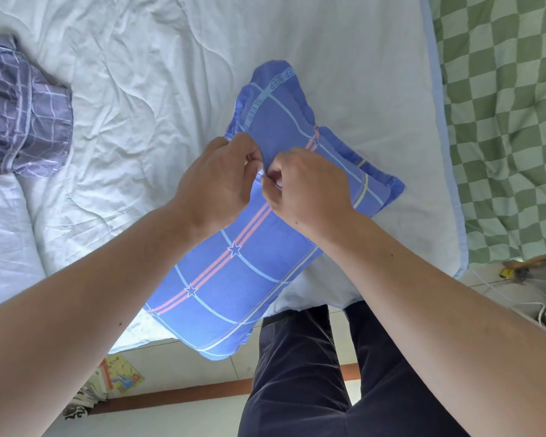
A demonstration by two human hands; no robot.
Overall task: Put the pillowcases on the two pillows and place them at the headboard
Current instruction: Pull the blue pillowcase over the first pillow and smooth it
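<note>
A pillow in a blue pillowcase (234, 279) with white lines, pink stripes and stars lies diagonally on the white bed, its near corner hanging over the bed's edge. My left hand (221, 181) and my right hand (306, 190) meet above its middle, and both pinch the blue fabric between thumb and fingers at a fold or opening. A small white bit shows between my fingertips. A grey-purple checked pillowcase or pillow (22, 121) lies crumpled at the left of the bed, away from both hands.
The white quilted bedcover (139, 74) fills the bed. A green-and-white checked blanket (501, 121) lies at the right. My dark trouser legs (312, 373) stand at the bed's edge. Books and papers (108, 383) sit on the floor at left; white cables (517, 304) lie at right.
</note>
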